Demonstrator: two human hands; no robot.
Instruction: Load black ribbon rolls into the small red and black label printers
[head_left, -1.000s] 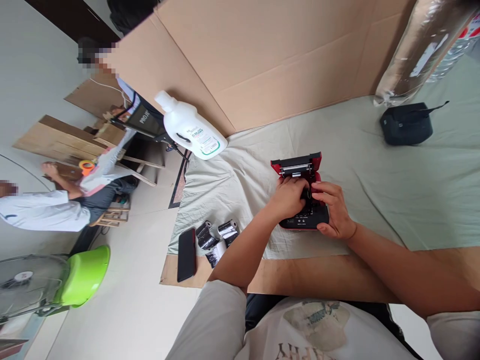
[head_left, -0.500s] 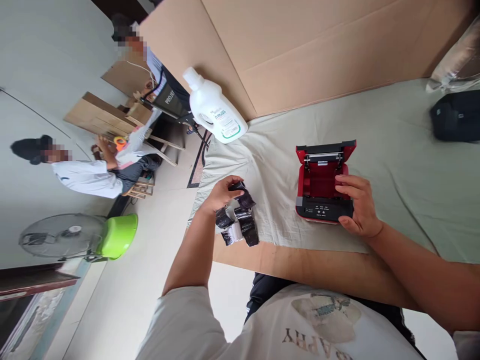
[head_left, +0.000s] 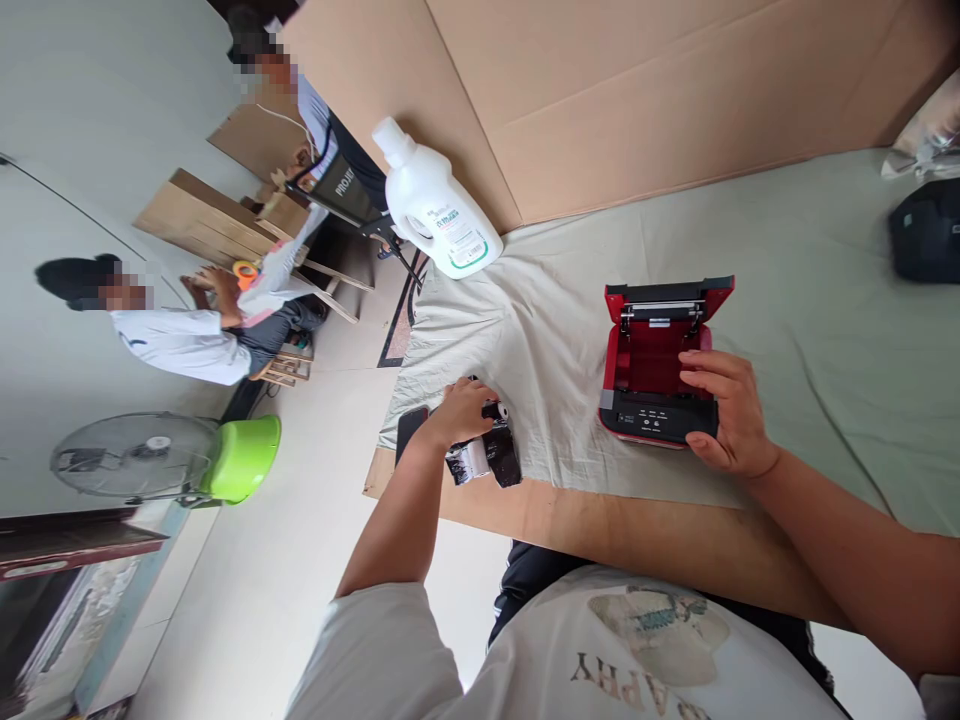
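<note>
A small red and black printer point(head_left: 656, 365) sits on the pale green cloth point(head_left: 810, 330) with its lid up and its red well empty. My right hand point(head_left: 724, 412) grips its right front corner, thumb on the black button panel. At the cloth's near left edge lie several black-wrapped paper rolls point(head_left: 489, 458). My left hand point(head_left: 461, 412) rests on top of them, fingers curled round one roll point(head_left: 495, 412). A black phone point(head_left: 409, 432) lies just left of that hand, partly hidden.
A white plastic bottle point(head_left: 435, 218) lies at the cloth's far left corner. Brown cardboard sheets point(head_left: 637, 90) stand behind. A black pouch point(head_left: 926, 230) sits at the far right. On the floor to the left: a fan point(head_left: 131, 462), a green basin point(head_left: 244, 457), two people by wooden boards.
My left hand left the printer, carried a black roll out of its well, and came down on the pile of rolls at the left. My right hand stayed on the printer.
</note>
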